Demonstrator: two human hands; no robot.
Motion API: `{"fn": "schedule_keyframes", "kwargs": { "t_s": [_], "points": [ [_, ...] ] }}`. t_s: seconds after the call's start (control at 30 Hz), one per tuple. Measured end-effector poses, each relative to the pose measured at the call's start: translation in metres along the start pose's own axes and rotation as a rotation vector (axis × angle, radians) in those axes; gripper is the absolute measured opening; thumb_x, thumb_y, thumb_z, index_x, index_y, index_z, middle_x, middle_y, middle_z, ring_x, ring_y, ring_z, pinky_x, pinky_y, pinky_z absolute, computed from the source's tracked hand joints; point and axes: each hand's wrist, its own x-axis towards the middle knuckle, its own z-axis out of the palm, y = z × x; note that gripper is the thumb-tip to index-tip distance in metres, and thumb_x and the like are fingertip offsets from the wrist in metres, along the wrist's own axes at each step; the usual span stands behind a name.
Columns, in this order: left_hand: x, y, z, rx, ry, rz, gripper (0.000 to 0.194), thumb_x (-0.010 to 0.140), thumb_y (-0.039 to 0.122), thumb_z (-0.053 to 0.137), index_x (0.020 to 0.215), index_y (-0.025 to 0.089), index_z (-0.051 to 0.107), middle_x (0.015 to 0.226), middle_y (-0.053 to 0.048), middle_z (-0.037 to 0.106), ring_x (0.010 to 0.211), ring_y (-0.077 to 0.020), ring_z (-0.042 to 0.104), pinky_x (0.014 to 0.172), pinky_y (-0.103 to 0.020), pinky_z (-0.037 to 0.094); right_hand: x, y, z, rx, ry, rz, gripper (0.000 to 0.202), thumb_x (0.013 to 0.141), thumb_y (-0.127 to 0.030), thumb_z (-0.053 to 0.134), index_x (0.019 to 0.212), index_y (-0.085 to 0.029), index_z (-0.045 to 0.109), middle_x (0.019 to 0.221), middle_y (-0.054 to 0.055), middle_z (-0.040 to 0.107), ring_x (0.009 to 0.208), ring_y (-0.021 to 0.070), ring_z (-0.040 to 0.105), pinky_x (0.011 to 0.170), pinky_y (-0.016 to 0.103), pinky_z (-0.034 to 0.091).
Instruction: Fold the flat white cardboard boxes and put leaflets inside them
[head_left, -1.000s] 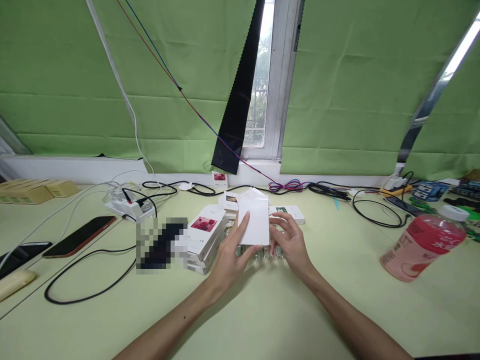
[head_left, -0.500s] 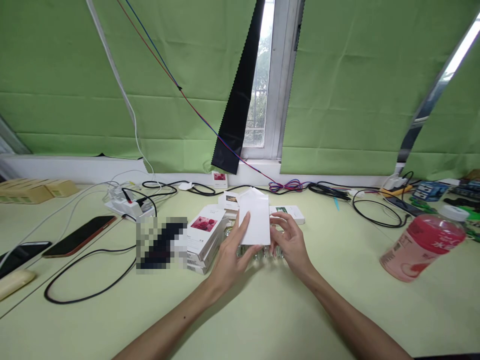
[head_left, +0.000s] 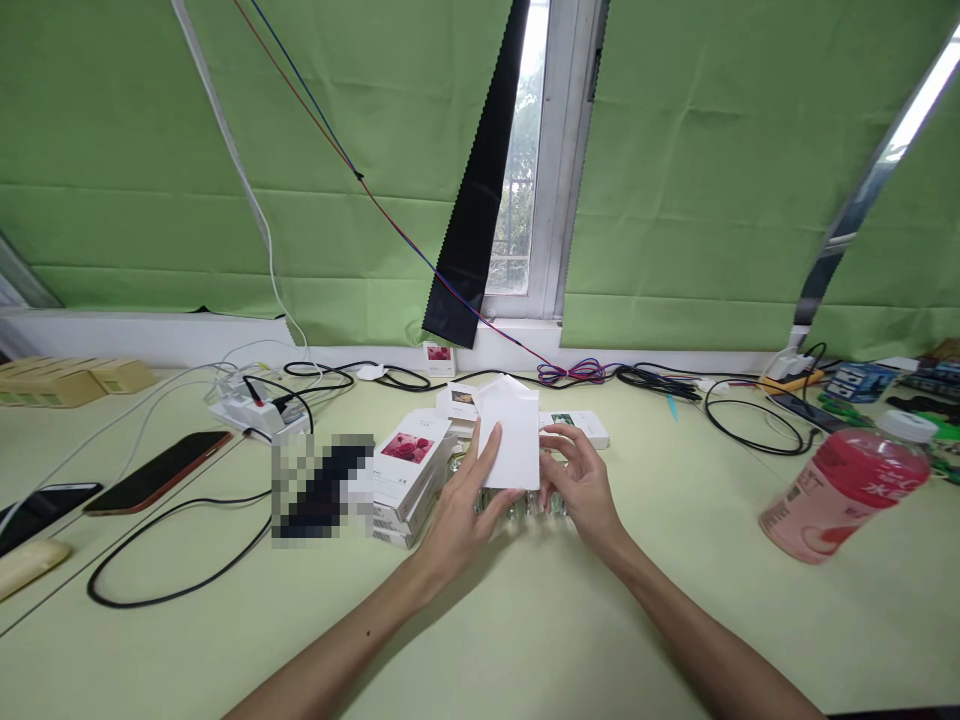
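A plain white box (head_left: pixel 514 430) with a pointed flap at its top stands upright between my hands. My left hand (head_left: pixel 465 500) grips its left side, fingers across the front and thumb under the lower edge. My right hand (head_left: pixel 586 485) is closed in a curl at the box's right edge; its fingertips are partly hidden there. Several small clear glass bottles (head_left: pixel 517 505) show below and behind the box, mostly covered. Left of my left hand lies a stack of white boxes with a pink flower picture (head_left: pixel 406 448). Other white boxes (head_left: pixel 589 428) lie behind.
A pink drink bottle (head_left: pixel 844 490) stands at the right. Phones (head_left: pixel 161 470), a power strip (head_left: pixel 259 410) and a looping black cable (head_left: pixel 142 605) occupy the left. Coiled cables (head_left: pixel 652 380) run along the back by the window. Yellowish boxes (head_left: pixel 67 382) sit at far left.
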Motion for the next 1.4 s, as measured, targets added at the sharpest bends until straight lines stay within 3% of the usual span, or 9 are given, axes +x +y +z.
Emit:
{"fn": "schedule_keyframes", "kwargs": {
  "t_s": [0.4,0.73,1.1,1.3,1.4],
  "points": [
    [0.0006,0.0006,-0.0001,0.011,0.008,-0.004,0.072,0.098,0.039,0.057,0.160,0.030,0.020,0.164,-0.014,0.030,0.153,-0.0298,0.026,0.114,-0.043,0.040,-0.0003,-0.0014,-0.0004,-0.035,0.006,-0.018,0.034,0.088,-0.047,0.070,0.112,-0.028,0.058,0.112,0.005,0.067,0.043,0.0094,0.062,0.041,0.027,0.052],
    [0.0002,0.0006,-0.0006,0.062,-0.011,0.036,0.074,0.098,0.038,0.057,0.160,0.034,0.016,0.165,-0.010,0.029,0.153,-0.0303,0.024,0.118,-0.047,0.035,-0.0024,-0.0078,0.0034,-0.045,0.033,0.014,0.047,0.075,-0.043,0.083,0.108,-0.026,0.054,0.101,0.001,0.067,0.042,0.0097,0.062,0.037,0.025,0.049],
    [0.0000,-0.0029,-0.0014,0.059,-0.027,0.016,0.075,0.099,0.039,0.056,0.160,0.037,0.013,0.168,-0.009,0.018,0.153,-0.0303,0.024,0.118,-0.045,0.035,-0.0024,-0.0089,0.0032,-0.062,0.013,-0.006,0.041,0.080,-0.041,0.079,0.107,-0.025,0.052,0.095,0.001,0.068,0.042,0.0101,0.063,0.039,0.024,0.048],
    [0.0001,0.0000,-0.0031,0.011,-0.012,-0.074,0.085,0.096,0.039,0.059,0.162,0.029,0.005,0.161,-0.015,0.036,0.137,-0.0305,0.051,0.107,-0.040,0.046,-0.0026,-0.0073,0.0011,-0.044,0.004,0.025,0.043,0.082,-0.040,0.078,0.110,-0.026,0.050,0.097,0.001,0.068,0.044,0.0103,0.064,0.044,0.025,0.051],
    [0.0002,0.0008,-0.0033,-0.004,-0.005,-0.077,0.087,0.096,0.039,0.060,0.162,0.028,0.005,0.158,-0.016,0.041,0.129,-0.0290,0.057,0.103,-0.038,0.048,-0.0029,-0.0079,0.0016,-0.035,0.000,0.050,0.045,0.081,-0.040,0.079,0.112,-0.025,0.050,0.099,0.001,0.068,0.044,0.0102,0.064,0.044,0.025,0.051]
  ]
}}
